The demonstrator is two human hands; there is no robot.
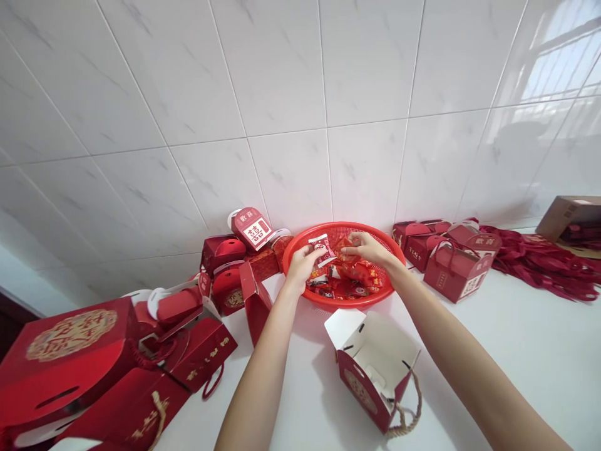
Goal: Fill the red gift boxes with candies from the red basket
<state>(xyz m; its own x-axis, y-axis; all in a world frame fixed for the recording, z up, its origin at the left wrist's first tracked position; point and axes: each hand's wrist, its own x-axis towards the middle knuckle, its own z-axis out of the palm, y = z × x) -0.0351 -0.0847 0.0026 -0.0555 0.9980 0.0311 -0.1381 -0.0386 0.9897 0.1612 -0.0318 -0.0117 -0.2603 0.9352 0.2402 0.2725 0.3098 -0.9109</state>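
Note:
A red plastic basket [395, 289] with perforated sides stands against the wall, holding several wrapped candies [359, 275]. Over its left part, my left hand [303, 263] pinches a pink-and-white candy packet [322, 250] between thumb and fingers. My right hand [369, 246] is closed on a red candy wrapper [345, 249] at the basket's right side; its contents are hidden. Nearer to me, between my forearms, sits an open red gift box [364, 391] with a white inside, raised flaps and a rope handle [406, 423].
Red gift boxes [70, 338] crowd the left side, with smaller ones [253, 232] stacked beside the basket. To the right stand more small red boxes [457, 269], dark red ribbons [539, 260] and a brown carton [570, 219]. A tiled wall [291, 169] bounds the white table [530, 351].

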